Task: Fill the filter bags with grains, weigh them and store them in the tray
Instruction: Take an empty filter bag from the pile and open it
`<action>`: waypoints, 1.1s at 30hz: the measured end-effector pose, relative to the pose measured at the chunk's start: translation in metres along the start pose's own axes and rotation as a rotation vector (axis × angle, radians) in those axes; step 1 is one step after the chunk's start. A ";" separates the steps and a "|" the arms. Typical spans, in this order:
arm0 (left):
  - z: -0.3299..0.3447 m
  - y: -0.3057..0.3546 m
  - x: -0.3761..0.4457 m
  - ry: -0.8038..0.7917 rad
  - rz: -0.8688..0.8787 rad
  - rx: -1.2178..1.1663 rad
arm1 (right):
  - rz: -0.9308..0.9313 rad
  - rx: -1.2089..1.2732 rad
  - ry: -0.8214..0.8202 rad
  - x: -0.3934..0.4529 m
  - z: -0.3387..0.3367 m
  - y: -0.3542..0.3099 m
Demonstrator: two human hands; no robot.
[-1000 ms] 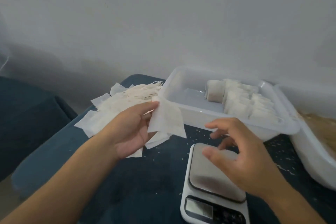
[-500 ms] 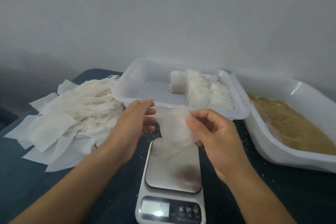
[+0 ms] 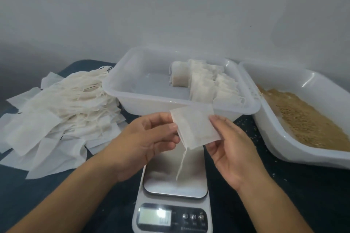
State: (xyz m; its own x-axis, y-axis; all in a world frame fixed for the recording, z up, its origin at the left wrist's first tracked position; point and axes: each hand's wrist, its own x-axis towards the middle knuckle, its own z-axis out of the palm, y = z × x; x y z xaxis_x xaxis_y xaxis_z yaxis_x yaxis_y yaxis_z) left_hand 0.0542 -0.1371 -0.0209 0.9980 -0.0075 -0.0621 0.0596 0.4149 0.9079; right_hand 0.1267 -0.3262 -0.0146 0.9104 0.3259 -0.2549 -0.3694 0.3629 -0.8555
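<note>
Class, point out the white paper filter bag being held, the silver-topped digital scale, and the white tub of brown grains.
White paper filter bag (image 3: 197, 126), head view, flat middle.
Silver-topped digital scale (image 3: 174, 181), head view, steel platform.
White tub of brown grains (image 3: 272, 134), head view, near wall.

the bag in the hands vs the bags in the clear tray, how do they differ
The held filter bag is flat and looks empty; the bags in the tray look plump and filled. The held one is pinched between the left hand and right hand above the scale, string dangling; the tray ones sit packed in rows at the tray's right end. Both are the same white filter paper.
</note>
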 end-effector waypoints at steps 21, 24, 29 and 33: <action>0.016 0.001 -0.010 0.269 0.414 0.506 | -0.983 -1.137 -0.080 -0.029 0.023 0.016; 0.018 -0.002 -0.010 0.300 0.417 0.567 | -0.992 -1.134 -0.041 -0.029 0.024 0.016; 0.018 0.002 -0.014 0.421 0.492 0.802 | -1.033 -1.307 -0.067 -0.028 0.016 0.007; 0.018 0.012 -0.017 0.412 0.448 0.923 | -1.044 -1.522 -0.233 -0.033 0.013 -0.002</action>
State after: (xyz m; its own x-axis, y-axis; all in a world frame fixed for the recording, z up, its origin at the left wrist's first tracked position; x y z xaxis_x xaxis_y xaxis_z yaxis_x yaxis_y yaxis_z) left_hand 0.0379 -0.1479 -0.0013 0.8604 0.3486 0.3718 -0.1432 -0.5349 0.8327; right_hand 0.0949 -0.3259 0.0011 0.5412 0.6599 0.5212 0.8368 -0.4838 -0.2564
